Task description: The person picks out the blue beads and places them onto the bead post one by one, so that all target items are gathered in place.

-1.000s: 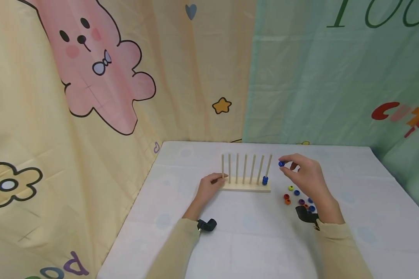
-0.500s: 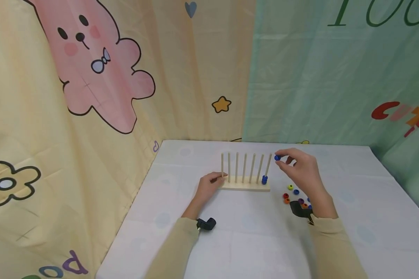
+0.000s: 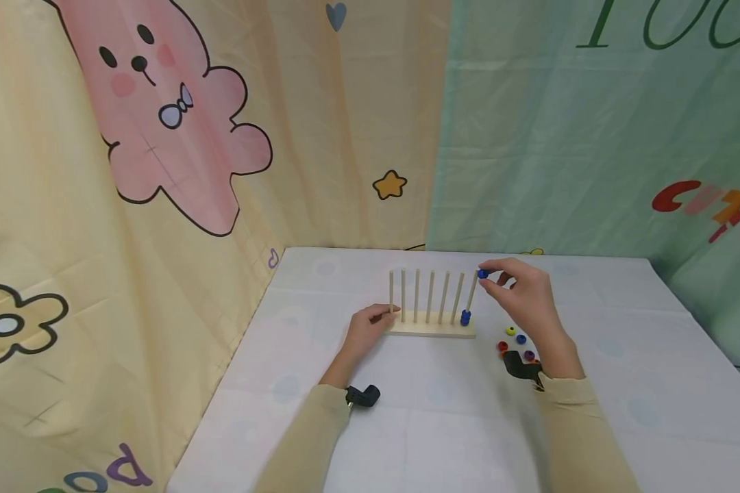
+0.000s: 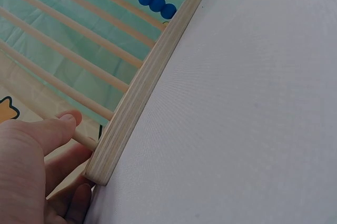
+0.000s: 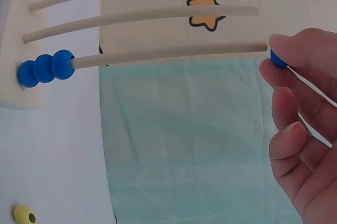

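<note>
A wooden peg rack (image 3: pixel 432 328) stands on the table with a row of several upright pegs. Three blue beads (image 5: pixel 43 69) are stacked at the foot of its rightmost peg (image 5: pixel 174 54). Between thumb and forefinger, my right hand (image 3: pixel 525 291) pinches another blue bead (image 5: pixel 279 60) right at that peg's tip; the fingers partly cover the bead, so whether the peg has entered its hole is hidden. At the rack's other end, my left hand (image 3: pixel 364 332) grips the leftmost peg (image 4: pixel 87 140) and the base's end with thumb and fingers. The other pegs carry no beads.
Loose beads lie to the right of the rack, among them a yellow bead (image 3: pixel 510 331), a blue bead (image 3: pixel 521 339), a red bead (image 3: pixel 502 346) and a purple bead (image 3: pixel 529 355). The right wrist's black camera (image 3: pixel 521 365) blocks part of the group. Printed curtains (image 3: pixel 358 123) hang behind the table.
My right hand has moved left and slightly up, bringing the blue bead from beside the rack to the rightmost peg's tip. My left hand has kept its place on the rack.
</note>
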Motion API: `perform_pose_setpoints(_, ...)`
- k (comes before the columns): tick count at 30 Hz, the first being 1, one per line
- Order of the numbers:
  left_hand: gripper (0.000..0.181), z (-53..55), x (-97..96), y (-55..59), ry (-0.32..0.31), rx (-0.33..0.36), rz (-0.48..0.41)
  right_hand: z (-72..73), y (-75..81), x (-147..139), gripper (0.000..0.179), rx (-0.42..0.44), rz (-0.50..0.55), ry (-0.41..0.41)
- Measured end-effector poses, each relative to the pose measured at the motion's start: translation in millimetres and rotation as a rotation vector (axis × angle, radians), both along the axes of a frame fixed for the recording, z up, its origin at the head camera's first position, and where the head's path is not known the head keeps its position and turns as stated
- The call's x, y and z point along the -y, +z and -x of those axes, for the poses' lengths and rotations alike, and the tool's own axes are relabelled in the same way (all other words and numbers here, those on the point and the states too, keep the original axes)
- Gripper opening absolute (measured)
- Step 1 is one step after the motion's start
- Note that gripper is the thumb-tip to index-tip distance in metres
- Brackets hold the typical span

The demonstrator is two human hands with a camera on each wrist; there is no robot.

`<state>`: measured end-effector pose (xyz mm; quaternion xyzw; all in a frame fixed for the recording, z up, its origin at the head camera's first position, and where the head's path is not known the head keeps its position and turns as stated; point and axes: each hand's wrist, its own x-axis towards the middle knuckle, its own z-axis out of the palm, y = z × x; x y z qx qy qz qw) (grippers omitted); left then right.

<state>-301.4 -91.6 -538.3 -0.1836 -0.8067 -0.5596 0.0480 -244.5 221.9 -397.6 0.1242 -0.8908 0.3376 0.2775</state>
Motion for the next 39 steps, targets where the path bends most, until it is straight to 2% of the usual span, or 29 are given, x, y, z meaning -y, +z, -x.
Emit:
perform_pose_setpoints(17, 0.020, 1.4, 1.0, -0.2, 0.001, -0.002, -0.018, 9.4, -3.0, 5.3, 0.026, 0.029, 0.014, -0.009)
perform_pose_setpoints(39, 0.020, 2.1, 1.3, -0.7, -0.005, 0.001, -0.007, 8.9, -9.7, 7.9, 0.028, 0.042, 0.012, -0.018)
